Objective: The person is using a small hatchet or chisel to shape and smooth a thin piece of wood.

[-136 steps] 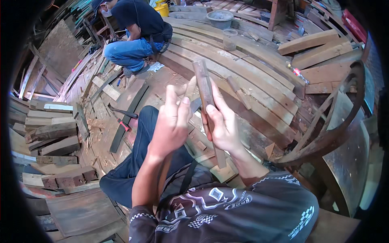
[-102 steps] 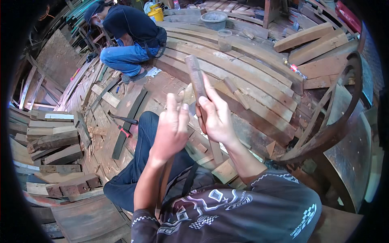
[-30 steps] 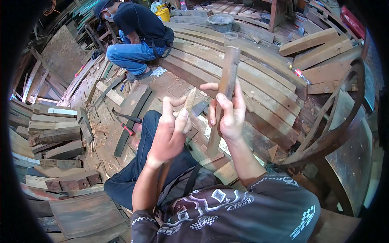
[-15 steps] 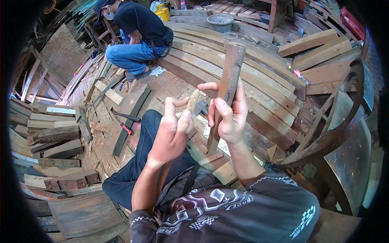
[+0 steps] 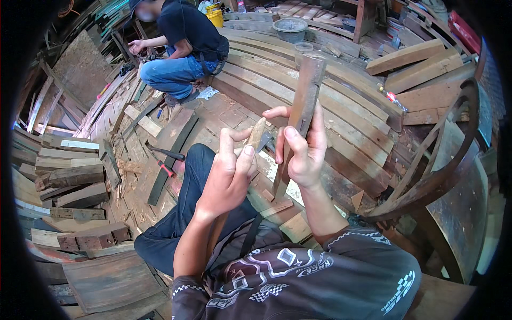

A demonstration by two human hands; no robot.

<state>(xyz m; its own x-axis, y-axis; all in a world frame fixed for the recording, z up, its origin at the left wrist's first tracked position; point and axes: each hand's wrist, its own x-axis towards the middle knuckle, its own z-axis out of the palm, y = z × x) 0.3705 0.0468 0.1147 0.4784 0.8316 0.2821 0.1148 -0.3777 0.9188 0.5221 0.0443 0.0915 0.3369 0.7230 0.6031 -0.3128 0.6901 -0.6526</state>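
My left hand (image 5: 226, 176) is closed round a tapered, pale tan handle (image 5: 257, 132), its rounded tip pointing up. A small grey blade (image 5: 265, 140) shows beside it, so it looks like a knife. A brown length, perhaps its handle, runs down along my left forearm. My right hand (image 5: 304, 154) grips a dark brown wooden stake (image 5: 308, 88), upright and slightly tilted. The stake has a flat top end and narrows to its lower end, between thumb and fingers. My right index finger reaches left, near the handle tip. Handle and stake are apart.
A person (image 5: 184, 48) in dark shirt and jeans squats at the upper left. Curved planks (image 5: 352, 112) stretch behind my hands. Wood blocks (image 5: 80, 178) are stacked at left. A red-handled tool (image 5: 166, 168) lies by my knee. A grey basin (image 5: 289, 31) and a curved rim (image 5: 448, 165) stand beyond.
The person at upper left has lifted their head and raised an open hand. The handle in my left hand has shifted slightly up and to the right; the stake has barely moved.
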